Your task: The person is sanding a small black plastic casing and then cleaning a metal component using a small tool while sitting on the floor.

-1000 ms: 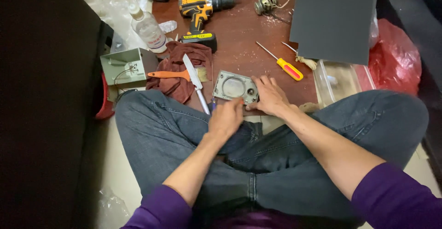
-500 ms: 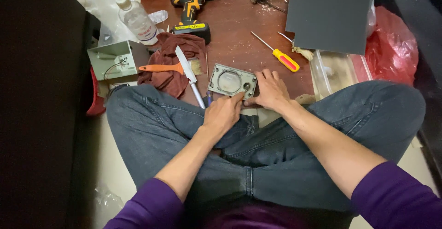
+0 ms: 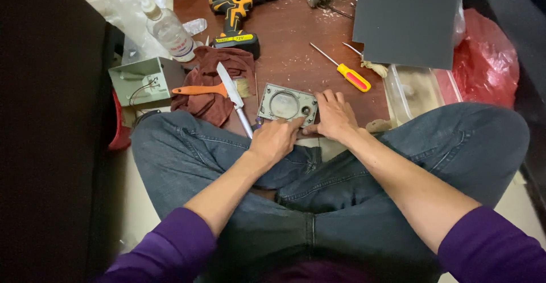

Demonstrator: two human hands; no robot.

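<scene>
From the head camera I look down on crossed legs in dark jeans and, past the knees, a low brown table (image 3: 296, 50). At its near edge lies a grey metal plate (image 3: 286, 104) with a round recess in the middle. My left hand (image 3: 274, 142) rests against the plate's near edge, fingers curled and an index fingertip pressing on its lower right part; I cannot tell whether it pinches anything small. My right hand (image 3: 335, 115) lies flat and loose, fingers spread, on the plate's right end, holding it down rather than gripping it.

Just left of the plate a knife (image 3: 234, 98) lies with its blade over a crumpled dark red cloth (image 3: 213, 87), where an orange-handled brush (image 3: 209, 89) also lies. Further left sits a grey open metal box (image 3: 142, 81) with wires. Beyond the cloth stand a cordless drill (image 3: 236, 4) and a clear plastic bottle (image 3: 169, 28). A red-and-yellow screwdriver (image 3: 341, 69) lies right of centre, near a dark grey panel (image 3: 406, 18). A clear plastic tub (image 3: 415, 92) and a red bag (image 3: 489, 61) sit at the right.
</scene>
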